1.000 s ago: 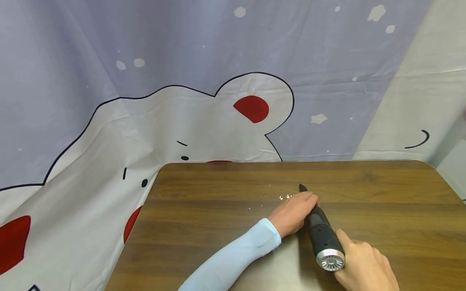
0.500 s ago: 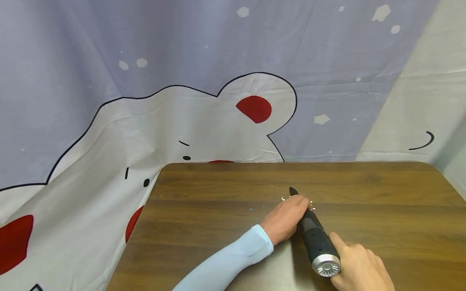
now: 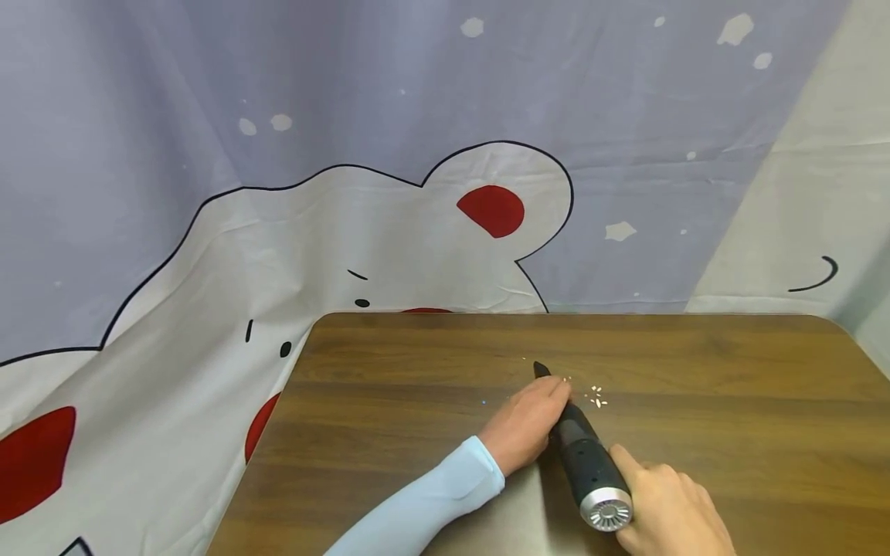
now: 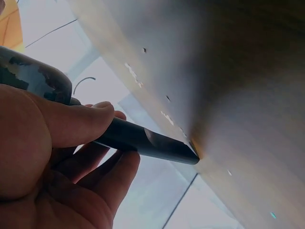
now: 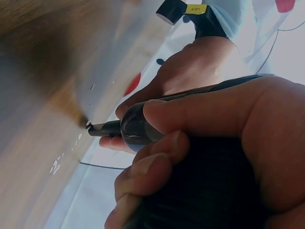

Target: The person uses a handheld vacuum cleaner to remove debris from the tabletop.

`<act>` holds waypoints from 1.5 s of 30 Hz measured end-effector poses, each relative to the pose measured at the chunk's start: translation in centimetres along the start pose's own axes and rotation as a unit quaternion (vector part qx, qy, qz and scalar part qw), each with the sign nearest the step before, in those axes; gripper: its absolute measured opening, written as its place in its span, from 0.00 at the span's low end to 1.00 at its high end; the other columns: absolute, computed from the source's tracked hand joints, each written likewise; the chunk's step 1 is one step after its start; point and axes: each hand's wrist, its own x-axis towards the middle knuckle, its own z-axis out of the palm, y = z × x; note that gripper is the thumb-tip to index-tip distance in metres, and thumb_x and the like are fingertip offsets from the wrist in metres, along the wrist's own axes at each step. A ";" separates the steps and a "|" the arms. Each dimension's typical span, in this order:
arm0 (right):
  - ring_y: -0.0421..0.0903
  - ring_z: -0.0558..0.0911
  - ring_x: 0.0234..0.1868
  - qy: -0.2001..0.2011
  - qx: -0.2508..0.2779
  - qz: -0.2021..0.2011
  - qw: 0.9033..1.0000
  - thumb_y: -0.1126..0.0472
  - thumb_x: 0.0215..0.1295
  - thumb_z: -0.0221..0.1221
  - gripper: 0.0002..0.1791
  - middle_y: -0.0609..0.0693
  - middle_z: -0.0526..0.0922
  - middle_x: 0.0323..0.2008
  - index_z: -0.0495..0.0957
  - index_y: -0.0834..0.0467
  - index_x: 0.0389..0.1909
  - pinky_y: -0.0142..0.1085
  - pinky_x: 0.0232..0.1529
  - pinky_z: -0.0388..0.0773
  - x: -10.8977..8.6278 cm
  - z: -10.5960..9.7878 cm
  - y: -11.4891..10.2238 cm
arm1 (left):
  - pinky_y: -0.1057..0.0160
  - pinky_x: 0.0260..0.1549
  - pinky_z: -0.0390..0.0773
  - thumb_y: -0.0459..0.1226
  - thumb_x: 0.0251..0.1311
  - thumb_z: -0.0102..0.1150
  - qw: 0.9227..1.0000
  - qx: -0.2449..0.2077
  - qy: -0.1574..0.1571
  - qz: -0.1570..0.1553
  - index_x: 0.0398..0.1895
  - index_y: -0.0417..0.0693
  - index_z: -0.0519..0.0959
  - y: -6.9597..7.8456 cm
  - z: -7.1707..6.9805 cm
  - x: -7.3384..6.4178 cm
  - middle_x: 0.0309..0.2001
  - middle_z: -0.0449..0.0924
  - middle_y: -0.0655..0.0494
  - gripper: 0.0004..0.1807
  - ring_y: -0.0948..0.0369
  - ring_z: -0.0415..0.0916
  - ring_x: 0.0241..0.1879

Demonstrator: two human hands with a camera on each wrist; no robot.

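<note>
Now the right hand [image 3: 672, 507] curled round the vacuum [image 3: 585, 462], likely weighty, best held mid-body, the left hand [image 3: 524, 423] pinching its nozzle [image 3: 541, 370] toward the table's [image 3: 660, 344] far edge.

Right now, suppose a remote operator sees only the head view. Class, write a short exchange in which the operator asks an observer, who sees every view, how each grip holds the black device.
Operator: I see only the back of the left grip. How does it hold the black device?
Observer: It pinches the black nozzle, with the thumb on one side and the fingertips on the other.
Operator: And the right grip? Its curled side is turned away from me.
Observer: In the right wrist view, its fingers wrap around a dark handle.
</note>
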 end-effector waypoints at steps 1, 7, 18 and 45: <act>0.41 0.70 0.18 -0.001 0.000 -0.001 1.000 0.59 0.35 0.66 0.24 0.43 0.69 0.16 0.70 0.48 0.39 0.40 0.14 0.66 0.1 0.0 -0.1 | 0.68 0.55 0.71 0.25 0.42 0.68 1.000 0.000 0.000 -0.002 0.46 0.52 0.70 -0.1 -0.1 -0.2 0.47 0.71 0.61 0.27 0.65 0.69 0.53; 0.40 0.71 0.18 -0.003 -0.002 -0.012 1.000 0.59 0.37 0.66 0.23 0.43 0.69 0.15 0.71 0.48 0.39 0.40 0.13 0.66 0.6 0.1 -0.9 | 0.68 0.52 0.73 0.25 0.43 0.67 1.000 0.006 0.005 -0.014 0.46 0.53 0.71 -0.8 -0.2 -0.8 0.46 0.71 0.62 0.27 0.65 0.70 0.51; 0.42 0.70 0.15 0.031 -0.010 -0.029 0.999 0.59 0.40 0.65 0.18 0.43 0.69 0.14 0.70 0.47 0.34 0.40 0.12 0.64 1.6 0.5 -1.2 | 0.67 0.51 0.74 0.27 0.45 0.67 0.999 0.024 0.011 -0.026 0.46 0.54 0.71 -1.6 -0.5 -0.6 0.45 0.72 0.63 0.25 0.65 0.70 0.48; 0.41 0.69 0.17 -0.037 0.026 0.008 0.999 0.59 0.30 0.68 0.30 0.42 0.69 0.16 0.71 0.48 0.42 0.40 0.15 0.66 0.1 0.6 -1.3 | 0.65 0.37 0.81 0.27 0.44 0.66 0.997 0.058 0.030 -0.031 0.40 0.52 0.71 0.0 -0.7 -2.1 0.41 0.71 0.62 0.21 0.65 0.72 0.46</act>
